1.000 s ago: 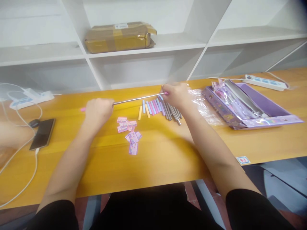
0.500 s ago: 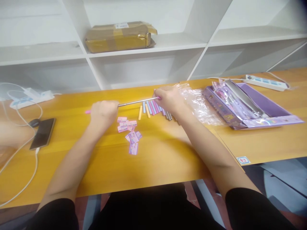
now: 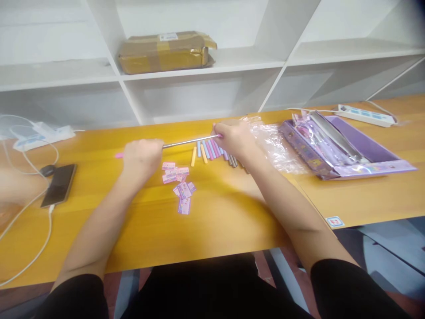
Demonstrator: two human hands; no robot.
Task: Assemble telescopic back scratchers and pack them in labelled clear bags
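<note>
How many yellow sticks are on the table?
2. One yellow stick lies just left of a blue stick; the other yellow stick lies just right of it. More could hide behind the right hand.

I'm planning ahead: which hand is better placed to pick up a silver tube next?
Probably the right hand: it's nearest the silver tubes, while the left hand is farther, past the coloured sticks. Both grip the metal rod, though.

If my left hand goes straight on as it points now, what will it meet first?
Your left hand would probably meet the white shelving first, though the depth is unclear.
</note>
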